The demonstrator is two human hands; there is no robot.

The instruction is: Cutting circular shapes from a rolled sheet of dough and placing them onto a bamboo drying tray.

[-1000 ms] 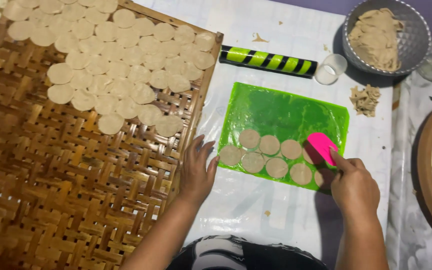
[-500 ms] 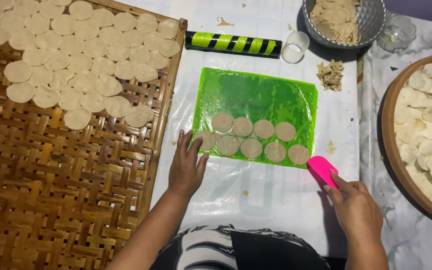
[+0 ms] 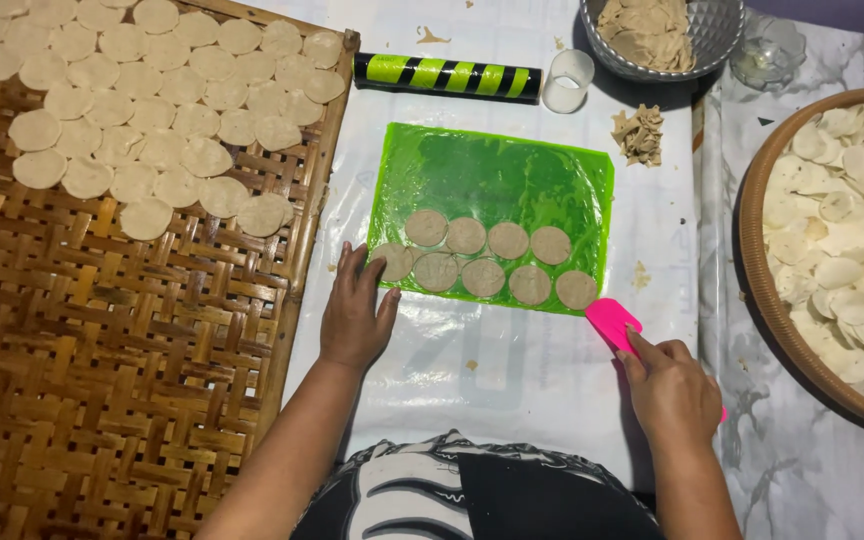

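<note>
My left hand (image 3: 355, 318) flat on the white worktop (image 3: 512, 360), fingertips touching the green plastic sheet (image 3: 497, 180) | my right hand (image 3: 674, 388) grips a pink flat scraper (image 3: 612, 322) just off the sheet's near right corner | nine round tan dough discs (image 3: 483, 277) in two rows on the sheet | woven bamboo tray (image 3: 102, 380) left, carrying pale discs (image 3: 142, 100) | black-and-green striped rolling pin (image 3: 447, 76) beyond the sheet
</note>
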